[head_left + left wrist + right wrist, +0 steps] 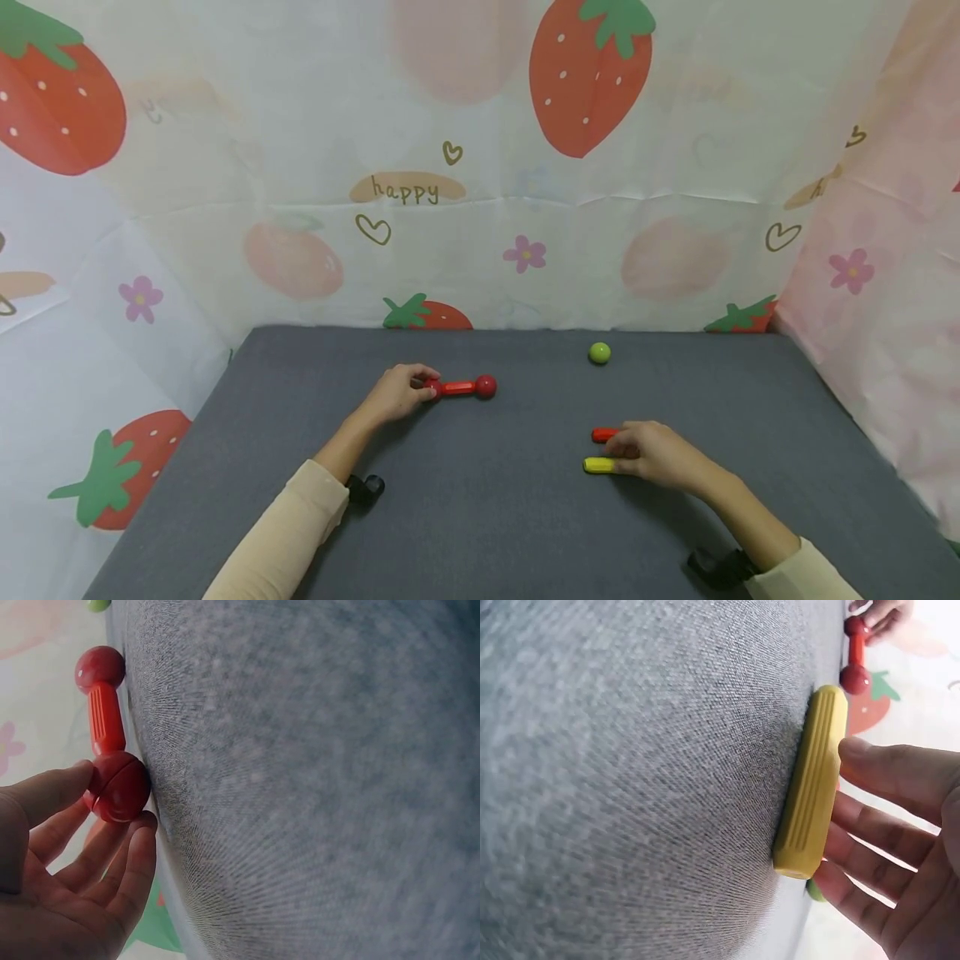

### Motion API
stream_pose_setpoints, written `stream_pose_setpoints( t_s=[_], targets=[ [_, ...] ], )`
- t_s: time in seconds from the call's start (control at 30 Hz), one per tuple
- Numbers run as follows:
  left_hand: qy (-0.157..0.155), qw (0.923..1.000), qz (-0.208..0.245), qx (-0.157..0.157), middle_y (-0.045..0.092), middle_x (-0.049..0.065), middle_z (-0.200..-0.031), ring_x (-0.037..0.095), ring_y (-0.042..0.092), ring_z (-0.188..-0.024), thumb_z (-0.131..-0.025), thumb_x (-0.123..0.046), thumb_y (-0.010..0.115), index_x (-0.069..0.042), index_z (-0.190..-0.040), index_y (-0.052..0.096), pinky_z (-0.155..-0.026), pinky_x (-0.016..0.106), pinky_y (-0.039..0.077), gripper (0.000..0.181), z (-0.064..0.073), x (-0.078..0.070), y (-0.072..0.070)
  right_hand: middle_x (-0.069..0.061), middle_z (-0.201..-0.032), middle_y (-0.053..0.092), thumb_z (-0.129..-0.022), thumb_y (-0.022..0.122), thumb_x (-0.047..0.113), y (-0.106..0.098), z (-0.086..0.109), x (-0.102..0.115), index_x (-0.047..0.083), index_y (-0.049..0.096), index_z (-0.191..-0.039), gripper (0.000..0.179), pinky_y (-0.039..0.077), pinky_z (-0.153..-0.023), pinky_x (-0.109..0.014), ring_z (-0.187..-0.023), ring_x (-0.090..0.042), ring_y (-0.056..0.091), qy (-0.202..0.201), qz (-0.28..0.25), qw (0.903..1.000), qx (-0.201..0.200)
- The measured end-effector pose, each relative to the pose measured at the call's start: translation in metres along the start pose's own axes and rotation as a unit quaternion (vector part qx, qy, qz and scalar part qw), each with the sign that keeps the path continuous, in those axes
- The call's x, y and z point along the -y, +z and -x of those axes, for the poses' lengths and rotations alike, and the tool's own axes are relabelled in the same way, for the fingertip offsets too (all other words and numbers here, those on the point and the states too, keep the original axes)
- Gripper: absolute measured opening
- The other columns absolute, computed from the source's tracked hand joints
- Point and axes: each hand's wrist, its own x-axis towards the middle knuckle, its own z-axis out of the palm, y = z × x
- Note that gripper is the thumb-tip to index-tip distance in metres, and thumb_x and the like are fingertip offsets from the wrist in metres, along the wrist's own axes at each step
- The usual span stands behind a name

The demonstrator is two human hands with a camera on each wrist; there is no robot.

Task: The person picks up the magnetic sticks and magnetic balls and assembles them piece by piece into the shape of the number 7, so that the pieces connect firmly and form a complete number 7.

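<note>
On the left of the grey table, my left hand [393, 394] holds one end of a red dumbbell-shaped toy [459, 387], a grooved bar with a ball at each end. In the left wrist view, the thumb and fingertips lie around the near ball [122, 789], which has a seam across it. My right hand [663, 455] pinches a yellow grooved stick [810, 784] lying on the cloth, thumb on one side and fingers on the other. Just beyond it lies a red stick [603, 434], partly hidden behind the right hand's fingers.
A green ball [599, 353] sits near the back edge of the table [480, 517]. Curtains printed with strawberries [592, 79] hang behind and along both sides. Black straps with small devices [365, 490] are on the wrists.
</note>
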Motion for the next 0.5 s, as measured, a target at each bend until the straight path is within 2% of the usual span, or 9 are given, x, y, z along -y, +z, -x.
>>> stream_pose_setpoints(
  t_s=[0.23,0.5],
  targets=[
    [-0.006,1.0,0.003,0.002,0.066,0.014,-0.121,0.031,0.063,-0.112,-0.094,-0.017,0.065,-0.008,-0.123,0.066,-0.091,0.045,0.051,0.031,-0.0003,-0.0005,-0.0001,0.008,-0.09,0.065,-0.084,0.075,0.016,0.0015,0.0018,0.0044,0.014,0.075,-0.096,0.011,0.047,-0.069,-0.025,-0.079,-0.006,0.057,-0.001,0.017,0.9998,-0.003],
    [-0.005,1.0,0.003,-0.002,0.067,0.014,-0.121,0.031,0.063,-0.112,-0.094,-0.017,0.065,-0.008,-0.122,0.066,-0.091,0.045,0.052,0.03,0.0002,-0.0019,-0.0007,0.008,-0.089,0.065,-0.085,0.074,0.015,0.0033,0.0017,0.0048,0.012,0.076,-0.096,0.012,0.045,-0.066,-0.023,-0.077,-0.004,0.056,-0.007,0.019,0.9998,0.001]
  ],
)
